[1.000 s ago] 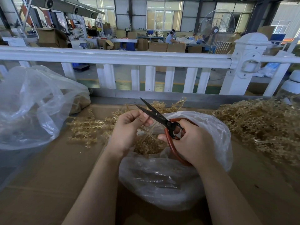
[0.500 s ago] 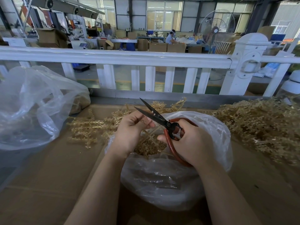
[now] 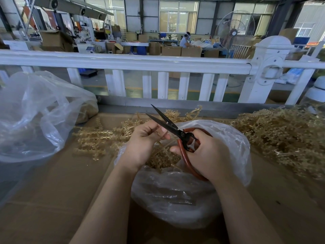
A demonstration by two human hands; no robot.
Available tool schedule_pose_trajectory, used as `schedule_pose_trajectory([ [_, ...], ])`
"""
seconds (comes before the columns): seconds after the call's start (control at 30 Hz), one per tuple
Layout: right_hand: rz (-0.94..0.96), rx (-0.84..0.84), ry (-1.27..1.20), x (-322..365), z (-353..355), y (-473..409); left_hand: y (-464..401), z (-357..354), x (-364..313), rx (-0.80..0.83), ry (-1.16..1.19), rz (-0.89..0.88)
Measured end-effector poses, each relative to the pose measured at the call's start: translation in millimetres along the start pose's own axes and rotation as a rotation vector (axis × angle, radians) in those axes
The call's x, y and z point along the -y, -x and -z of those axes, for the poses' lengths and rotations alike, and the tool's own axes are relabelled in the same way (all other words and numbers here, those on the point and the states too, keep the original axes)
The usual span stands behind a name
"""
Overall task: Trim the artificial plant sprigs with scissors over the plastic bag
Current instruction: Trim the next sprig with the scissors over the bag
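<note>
Over the open plastic bag (image 3: 233, 148), her left hand (image 3: 142, 143) pinched a pale sprig (image 3: 164, 146) slanting toward the right hand (image 3: 205, 155), which gripped the scissors (image 3: 168, 125), blades parted just above it.

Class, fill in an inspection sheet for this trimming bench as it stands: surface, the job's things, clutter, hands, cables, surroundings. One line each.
Surface: brown cardboard-covered bench.
Job's things: scissors with red handles, blades open and pointing away; thin sprig over the open plastic bag, which holds trimmings; loose sprigs behind the left hand; big sprig pile on the right.
Clutter: second plastic bag at far left.
Hands: left hand pinches the sprig; right hand grips the scissors' handles.
Cables: nothing seen.
Surroundings: white railing behind the bench; standing fan and cartons in the workshop beyond.
</note>
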State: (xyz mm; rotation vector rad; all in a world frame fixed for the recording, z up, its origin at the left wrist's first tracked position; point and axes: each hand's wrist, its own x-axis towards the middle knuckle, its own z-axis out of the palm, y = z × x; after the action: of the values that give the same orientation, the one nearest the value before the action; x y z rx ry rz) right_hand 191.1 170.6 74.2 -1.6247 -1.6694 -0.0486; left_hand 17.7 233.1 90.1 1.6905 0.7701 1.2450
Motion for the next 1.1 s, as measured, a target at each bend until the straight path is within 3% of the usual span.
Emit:
schedule_pose_trajectory([
  [0.67,0.003,-0.012,-0.012,-3,-4,1,1,1,2,0.010,0.018,-0.011],
  [1.1,-0.304,0.166,-0.681,10,-4,-11,0,-7,2,0.045,0.050,-0.043],
])
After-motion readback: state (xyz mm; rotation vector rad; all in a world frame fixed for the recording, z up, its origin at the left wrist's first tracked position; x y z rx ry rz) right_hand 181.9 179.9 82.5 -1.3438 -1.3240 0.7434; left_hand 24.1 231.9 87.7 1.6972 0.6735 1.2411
